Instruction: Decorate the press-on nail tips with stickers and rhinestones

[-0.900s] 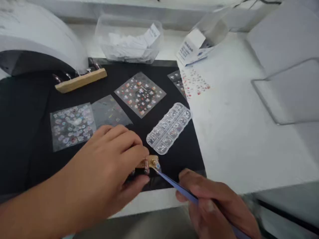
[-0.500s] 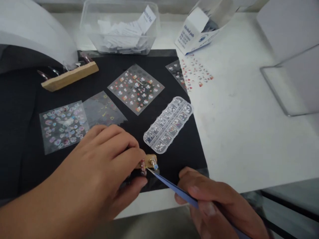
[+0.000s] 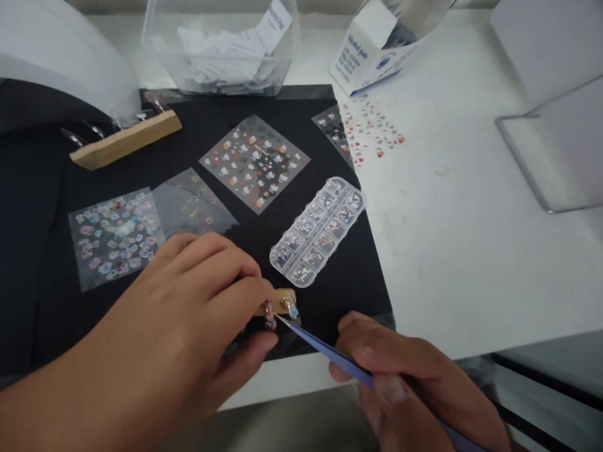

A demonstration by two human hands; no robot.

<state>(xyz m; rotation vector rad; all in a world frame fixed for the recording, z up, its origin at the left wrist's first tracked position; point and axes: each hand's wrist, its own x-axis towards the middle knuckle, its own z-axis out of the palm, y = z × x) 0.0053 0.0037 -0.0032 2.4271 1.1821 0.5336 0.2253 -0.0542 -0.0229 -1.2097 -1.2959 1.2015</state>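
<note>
My left hand [image 3: 198, 314] is closed around a small wooden nail stand [image 3: 282, 295] near the front edge of the black mat; most of the stand is hidden under the fingers. On it, a dark red false nail [image 3: 269, 315] shows beside my thumb, and a clear false nail [image 3: 292, 307] with a blue spot stands at the right end. Between thumb and fingers, my right hand [image 3: 396, 370] grips blue tweezers [image 3: 325, 348]. Their pointed tip is at the red nail's right side; whether it touches, I cannot tell.
A clear compartment case [image 3: 318, 232] of tiny gems lies behind my hands. Sticker sheets [image 3: 254, 164] are spread on the black mat [image 3: 188, 141]. Farther back are another wooden stand [image 3: 127, 139] with nails, a plastic tub [image 3: 226, 78] of packets and an alcohol pad box [image 3: 362, 53].
The view has shifted slightly, so the background sits a little higher and farther left. Both hands keep their holds, and the tweezers' tip stays by the red nail.
</note>
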